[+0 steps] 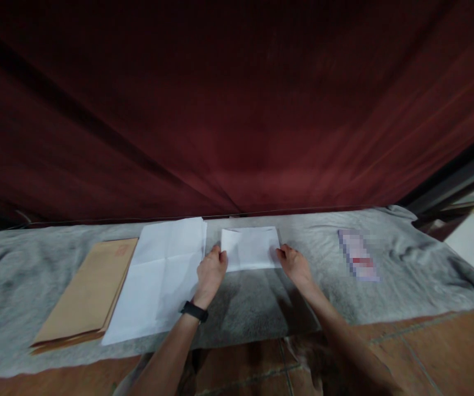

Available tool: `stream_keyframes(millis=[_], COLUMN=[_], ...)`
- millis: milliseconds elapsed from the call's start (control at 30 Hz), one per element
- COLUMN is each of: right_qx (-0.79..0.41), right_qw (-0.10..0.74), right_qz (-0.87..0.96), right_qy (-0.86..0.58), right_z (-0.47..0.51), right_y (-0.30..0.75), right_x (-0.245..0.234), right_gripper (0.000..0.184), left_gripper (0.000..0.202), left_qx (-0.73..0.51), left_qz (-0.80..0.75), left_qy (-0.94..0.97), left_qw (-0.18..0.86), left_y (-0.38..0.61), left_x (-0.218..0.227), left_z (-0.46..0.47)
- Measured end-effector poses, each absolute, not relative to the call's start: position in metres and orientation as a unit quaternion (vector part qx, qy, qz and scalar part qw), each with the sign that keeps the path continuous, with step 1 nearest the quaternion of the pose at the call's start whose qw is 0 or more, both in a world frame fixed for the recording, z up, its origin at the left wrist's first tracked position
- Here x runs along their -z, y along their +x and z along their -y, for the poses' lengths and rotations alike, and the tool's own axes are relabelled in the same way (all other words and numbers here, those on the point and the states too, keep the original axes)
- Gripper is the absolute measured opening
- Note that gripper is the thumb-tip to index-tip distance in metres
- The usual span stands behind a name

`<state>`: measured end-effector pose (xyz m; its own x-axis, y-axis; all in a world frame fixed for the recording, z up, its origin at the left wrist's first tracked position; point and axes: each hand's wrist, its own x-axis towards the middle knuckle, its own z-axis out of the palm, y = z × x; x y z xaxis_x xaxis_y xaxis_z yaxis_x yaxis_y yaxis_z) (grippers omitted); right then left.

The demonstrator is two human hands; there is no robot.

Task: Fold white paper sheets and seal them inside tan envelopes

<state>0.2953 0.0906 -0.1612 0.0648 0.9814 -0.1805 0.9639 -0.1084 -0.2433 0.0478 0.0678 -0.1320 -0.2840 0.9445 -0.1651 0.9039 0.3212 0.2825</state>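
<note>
A folded white paper [250, 247] lies on the grey cloth [245, 302] in the middle. My left hand [211, 270], with a black watch on its wrist, grips the paper's lower left corner with curled fingers. My right hand [295, 264] pinches the lower right corner. Both hands rest on the cloth at the paper's near edge.
A stack of unfolded white sheets [160, 278] lies left of the hands, and brown envelopes [88, 291] lie further left. A small printed slip [358, 256] lies to the right. A dark red curtain [237, 110] hangs behind. Tiled floor [426, 346] shows in front.
</note>
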Motion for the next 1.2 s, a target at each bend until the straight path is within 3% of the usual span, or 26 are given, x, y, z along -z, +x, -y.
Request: stream_keyframes(millis=[767, 1200], right_qx=[-0.078, -0.064], right_qw=[0.026, 0.042], right_qz=[0.674, 0.685], right_qy=[-0.734, -0.724], right_z=[-0.093, -0.095], right_y=[0.285, 0.284], right_x=[0.165, 0.166], right_gripper=[0.038, 0.035], left_gripper=[0.039, 0.036], left_qx=[-0.042, -0.044], left_qz=[-0.794, -0.789], left_qy=[0.606, 0.612], left_qw=[0.023, 0.035], left_y=[0.056, 0.059], left_x=[0.146, 0.140], left_z=[-0.071, -0.073])
